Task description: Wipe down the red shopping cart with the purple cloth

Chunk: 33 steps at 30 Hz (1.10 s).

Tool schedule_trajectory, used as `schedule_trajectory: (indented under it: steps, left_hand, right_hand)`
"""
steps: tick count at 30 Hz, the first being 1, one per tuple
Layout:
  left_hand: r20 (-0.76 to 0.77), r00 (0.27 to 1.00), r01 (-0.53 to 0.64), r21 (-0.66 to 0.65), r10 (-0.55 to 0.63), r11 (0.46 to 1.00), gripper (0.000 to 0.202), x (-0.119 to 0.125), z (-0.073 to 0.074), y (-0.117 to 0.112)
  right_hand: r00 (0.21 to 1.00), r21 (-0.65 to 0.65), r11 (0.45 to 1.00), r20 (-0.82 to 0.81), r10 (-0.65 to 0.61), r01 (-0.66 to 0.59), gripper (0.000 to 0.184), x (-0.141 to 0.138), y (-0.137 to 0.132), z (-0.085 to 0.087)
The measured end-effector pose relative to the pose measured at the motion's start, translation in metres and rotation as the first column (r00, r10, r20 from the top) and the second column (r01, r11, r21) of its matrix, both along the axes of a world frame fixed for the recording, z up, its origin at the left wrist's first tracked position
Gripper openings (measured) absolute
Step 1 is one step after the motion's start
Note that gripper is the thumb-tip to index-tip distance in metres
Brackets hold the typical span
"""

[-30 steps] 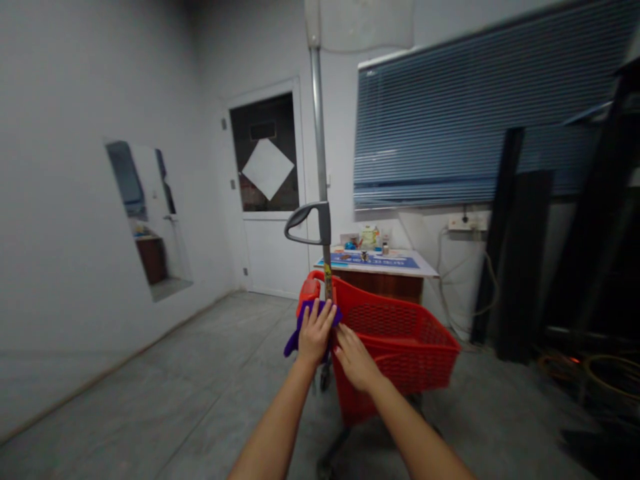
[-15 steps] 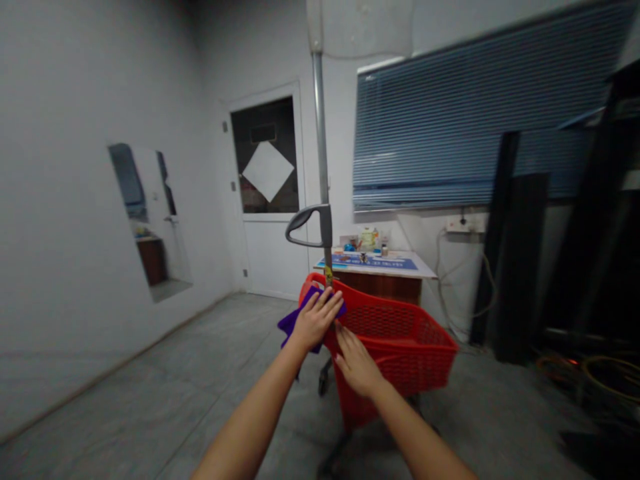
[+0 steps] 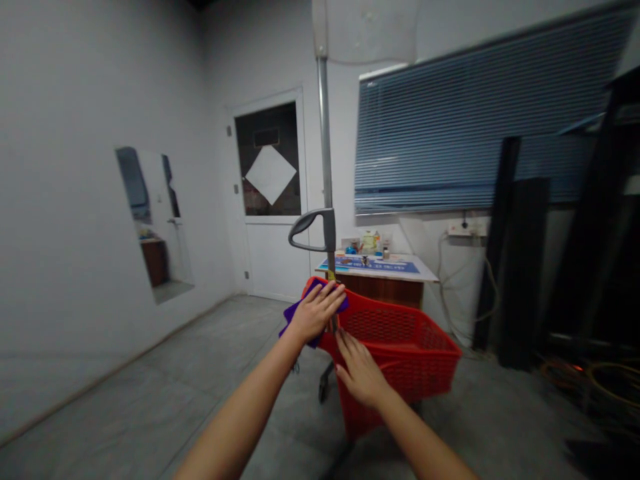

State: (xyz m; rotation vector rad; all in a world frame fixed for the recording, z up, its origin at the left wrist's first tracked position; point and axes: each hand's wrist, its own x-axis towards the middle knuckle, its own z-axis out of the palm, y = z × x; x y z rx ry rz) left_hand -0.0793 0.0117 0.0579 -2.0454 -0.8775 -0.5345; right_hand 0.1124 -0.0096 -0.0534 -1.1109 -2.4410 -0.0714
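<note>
One metal pole (image 3: 325,133) behind purple cloth (image 3: 301,305); table (image 3: 424,269) beyond red cart (image 3: 417,373).

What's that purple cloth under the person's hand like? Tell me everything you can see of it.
The purple cloth looks like plain, thin fabric in one deep colour; no pattern shows. It lies slanted and creased under the left hand, whose outstretched fingers cover its middle. Corners stick out to the left, and another piece shows past the fingertips on the right. It crosses in front of the grey pole at the handle end of the red cart. Its underside is hidden.
</note>
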Motion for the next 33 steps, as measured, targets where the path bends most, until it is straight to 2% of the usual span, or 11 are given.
schedule_trajectory:
  steps: [5, 9, 12, 16, 18, 23, 25, 29, 33]
  left_hand:
    - [-0.15, 0.985, 0.075, -0.043, -0.081, 0.996, 0.05, -0.005, 0.007, -0.001]
    - [-0.115, 0.991, 0.062, -0.032, -0.065, 0.998, 0.052, -0.006, 0.015, -0.002]
    - [-0.117, 0.991, 0.057, -0.052, -0.062, 0.997, 0.053, -0.006, 0.012, -0.003]
    - [-0.227, 0.967, 0.095, -0.115, -0.12, 0.989, 0.054, -0.009, 0.007, -0.005]
    - [-0.237, 0.963, 0.099, -0.118, -0.125, 0.988, 0.055, -0.01, 0.012, -0.006]
    - [-0.141, 0.988, 0.059, -0.066, -0.068, 0.996, 0.051, -0.008, 0.033, -0.003]
    - [-0.128, 0.989, 0.068, -0.068, -0.076, 0.995, 0.051, -0.007, 0.032, -0.002]
    - [-0.21, 0.971, 0.084, -0.134, -0.111, 0.987, 0.052, -0.009, 0.021, -0.002]
    - [-0.228, 0.969, 0.073, -0.114, -0.098, 0.991, 0.052, -0.01, 0.022, -0.001]
  right_hand:
    - [1.0, -0.007, 1.0, 0.009, 0.001, -0.001, 0.071, 0.003, -0.006, -0.002]
    - [1.0, -0.004, 1.0, 0.02, 0.005, -0.005, 0.078, 0.006, -0.009, -0.005]
    - [1.0, 0.0, 1.0, 0.026, -0.002, 0.002, 0.083, 0.006, -0.01, -0.008]
    - [1.0, 0.013, 1.0, 0.031, -0.003, 0.003, 0.084, 0.006, -0.011, -0.01]
    - [1.0, 0.017, 1.0, 0.031, -0.006, 0.006, 0.084, 0.006, -0.012, -0.009]
    - [1.0, 0.04, 0.999, 0.03, -0.003, 0.002, 0.084, 0.008, -0.009, -0.013]
    - [1.0, 0.057, 0.998, 0.025, 0.004, -0.005, 0.082, 0.009, -0.006, -0.018]
    - [0.999, 0.087, 0.996, 0.029, 0.012, -0.014, 0.079, 0.015, -0.002, -0.024]
    - [0.995, 0.127, 0.989, 0.066, 0.071, -0.079, 0.075, 0.021, 0.002, -0.01]
